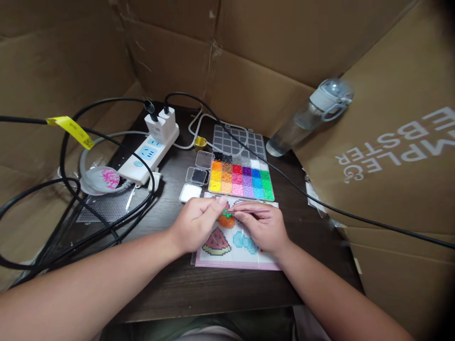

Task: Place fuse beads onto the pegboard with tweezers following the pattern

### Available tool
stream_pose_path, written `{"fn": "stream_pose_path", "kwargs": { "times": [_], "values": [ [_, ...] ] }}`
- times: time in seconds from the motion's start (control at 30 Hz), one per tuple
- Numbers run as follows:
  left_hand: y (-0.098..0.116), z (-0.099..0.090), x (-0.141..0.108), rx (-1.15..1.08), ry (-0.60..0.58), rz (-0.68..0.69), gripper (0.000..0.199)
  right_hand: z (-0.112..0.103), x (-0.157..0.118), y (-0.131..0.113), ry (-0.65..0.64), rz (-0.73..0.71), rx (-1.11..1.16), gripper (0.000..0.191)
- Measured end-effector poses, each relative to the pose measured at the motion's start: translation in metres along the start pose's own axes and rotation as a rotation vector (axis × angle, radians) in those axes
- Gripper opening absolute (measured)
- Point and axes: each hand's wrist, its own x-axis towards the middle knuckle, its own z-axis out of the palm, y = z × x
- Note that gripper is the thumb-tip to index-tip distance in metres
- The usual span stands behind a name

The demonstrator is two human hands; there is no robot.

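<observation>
My right hand (pixel 265 227) is closed around a pair of thin pinkish tweezers (pixel 261 210), which point left. Their tip reaches the fingertips of my left hand (pixel 201 222). Thumb and fingers of that left hand are pinched together; what they hold, if anything, is too small to make out. Beneath both hands lies a pattern sheet (pixel 238 263) with a pink border. On it show a watermelon slice picture (pixel 216 242) and a light blue picture (pixel 245 241). An orange fruit shape with a green top (pixel 226 220) sits between the hands, partly covered by them.
Behind the sheet stands a bead box (pixel 241 182) sorted by colour, its gridded lid (pixel 240 142) open. Small cases of white (pixel 191 192) and black beads (pixel 198 176) sit beside it. A power strip (pixel 149 154), looping black cables (pixel 152 184) and a leaning water bottle (pixel 309 116) surround these.
</observation>
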Motion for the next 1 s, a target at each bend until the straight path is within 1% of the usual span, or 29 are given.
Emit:
{"fn": "stream_pose_path", "kwargs": {
  "times": [0.23, 0.43, 0.67, 0.87, 1.0],
  "values": [
    [0.0005, 0.0002, -0.0005, 0.006, 0.003, -0.004, 0.051, -0.0006, -0.0004, -0.0006, -0.013, -0.009, -0.013, 0.010],
    [-0.0004, 0.0002, 0.0010, 0.017, 0.013, 0.005, 0.051, -0.0013, -0.0015, 0.0021, -0.045, -0.017, -0.005, 0.014],
    [0.0005, -0.0002, -0.0002, 0.020, 0.011, 0.016, 0.050, -0.0002, -0.0001, 0.0027, -0.050, -0.014, -0.006, 0.013],
    [0.0004, -0.0001, 0.0000, 0.012, 0.006, 0.012, 0.050, -0.0001, -0.0001, 0.0014, -0.032, 0.006, -0.007, 0.011],
    [0.0009, 0.0003, 0.0011, 0.013, 0.015, 0.010, 0.050, 0.0000, 0.0003, -0.0008, 0.014, 0.014, 0.011, 0.009]
  ]
}}
